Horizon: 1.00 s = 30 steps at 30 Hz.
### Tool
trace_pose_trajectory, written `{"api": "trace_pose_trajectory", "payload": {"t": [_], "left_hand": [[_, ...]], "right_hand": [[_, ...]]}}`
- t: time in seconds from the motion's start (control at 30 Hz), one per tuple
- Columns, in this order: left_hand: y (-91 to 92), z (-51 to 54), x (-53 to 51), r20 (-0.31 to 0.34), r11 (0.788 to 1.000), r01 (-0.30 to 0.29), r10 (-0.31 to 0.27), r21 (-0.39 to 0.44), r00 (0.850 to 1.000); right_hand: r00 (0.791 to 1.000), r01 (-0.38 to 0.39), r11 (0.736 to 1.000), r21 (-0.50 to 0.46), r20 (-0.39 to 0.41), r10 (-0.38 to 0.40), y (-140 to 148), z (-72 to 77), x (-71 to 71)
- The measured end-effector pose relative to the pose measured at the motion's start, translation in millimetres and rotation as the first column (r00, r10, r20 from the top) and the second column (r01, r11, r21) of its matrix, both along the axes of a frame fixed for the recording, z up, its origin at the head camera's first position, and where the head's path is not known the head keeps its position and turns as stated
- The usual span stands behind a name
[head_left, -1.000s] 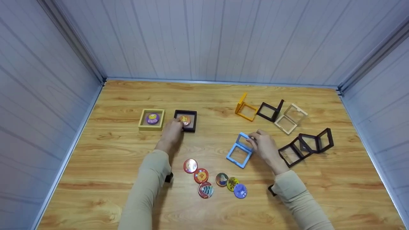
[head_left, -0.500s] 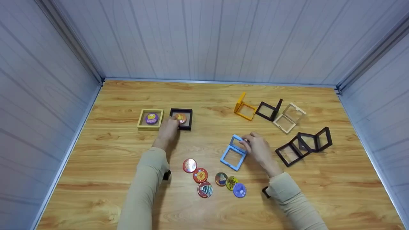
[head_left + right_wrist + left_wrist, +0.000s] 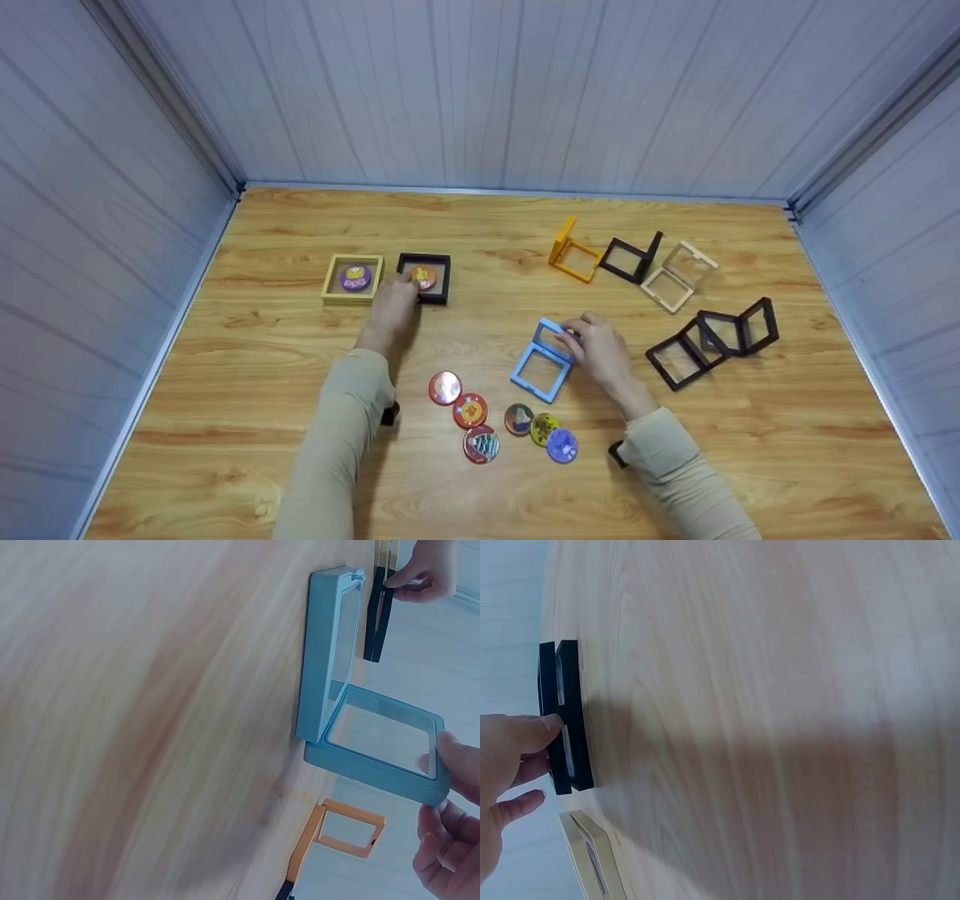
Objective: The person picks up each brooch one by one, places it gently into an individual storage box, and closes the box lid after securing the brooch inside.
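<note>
My left hand [image 3: 394, 309] is at the lower left of a black frame [image 3: 448, 279] with an orange round badge [image 3: 424, 277] in it. In the left wrist view the thumb of my left hand [image 3: 510, 757] touches the edge of the black frame [image 3: 571, 690], whose two halves stand slightly apart. My right hand [image 3: 601, 354] pinches the raised half of a blue frame [image 3: 541, 373], which stands unfolded. The right wrist view shows finger and thumb of my right hand [image 3: 454, 817] on that half's outer edge, the other half of the blue frame [image 3: 319, 652] on the table.
Left of the black frame lies a yellow-beige frame [image 3: 326, 289] with a purple badge [image 3: 355, 277]. Several round badges [image 3: 470, 410] lie in front. At the right stand unfolded frames: orange [image 3: 577, 275], black [image 3: 609, 259], cream [image 3: 667, 304] and dark ones [image 3: 660, 375]. Walls [image 3: 480, 97] enclose the table.
The blue frame has moved left and slightly toward me with my right hand. My left hand and the black frame have shifted a little to the left.
</note>
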<state>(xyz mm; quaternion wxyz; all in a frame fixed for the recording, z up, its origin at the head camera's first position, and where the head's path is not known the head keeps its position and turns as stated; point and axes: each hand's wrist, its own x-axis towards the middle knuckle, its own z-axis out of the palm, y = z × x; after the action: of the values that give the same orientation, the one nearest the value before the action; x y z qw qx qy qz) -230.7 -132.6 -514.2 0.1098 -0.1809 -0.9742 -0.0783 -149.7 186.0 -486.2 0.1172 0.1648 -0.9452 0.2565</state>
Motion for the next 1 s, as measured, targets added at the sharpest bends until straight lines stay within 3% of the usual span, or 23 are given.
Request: {"api": "trace_pose_trajectory", "payload": {"t": [0.2, 0.33, 0.5, 0.67, 0.83, 1.0], "left_hand": [[5.3, 0.5, 10.0, -0.036, 0.996, -0.059, 0.062, 0.060, 0.997], [9.9, 0.8, 19.7, -0.054, 0.987, -0.052, 0.061, 0.150, 0.997], [14.6, 2.9, 34.8, -0.024, 0.978, -0.013, 0.018, 0.210, 1.000], [18.0, 9.4, 57.1, 0.074, 0.966, 0.048, -0.069, 0.252, 0.995], [17.9, 15.1, 77.0, 0.166, 0.951, 0.133, -0.184, 0.279, 0.969], [13.5, 15.7, 90.8, 0.276, 0.936, 0.228, -0.301, 0.268, 0.913]], "right_hand": [[1.000, -0.008, 1.000, -0.017, 0.026, 0.009, 2, -1.4, -0.1], [0.999, -0.001, 1.000, -0.025, 0.040, 0.002, 3, -2.4, 0.2], [0.999, 0.000, 0.999, -0.036, 0.041, 0.002, 2, -3.7, 0.5], [0.999, 0.008, 0.999, -0.039, 0.051, -0.006, 1, -4.7, 1.1], [0.997, 0.013, 0.998, -0.059, 0.074, -0.008, 1, -3.4, 2.0], [0.997, 0.013, 0.998, -0.069, 0.081, -0.007, 1, -2.6, 1.9]]}}
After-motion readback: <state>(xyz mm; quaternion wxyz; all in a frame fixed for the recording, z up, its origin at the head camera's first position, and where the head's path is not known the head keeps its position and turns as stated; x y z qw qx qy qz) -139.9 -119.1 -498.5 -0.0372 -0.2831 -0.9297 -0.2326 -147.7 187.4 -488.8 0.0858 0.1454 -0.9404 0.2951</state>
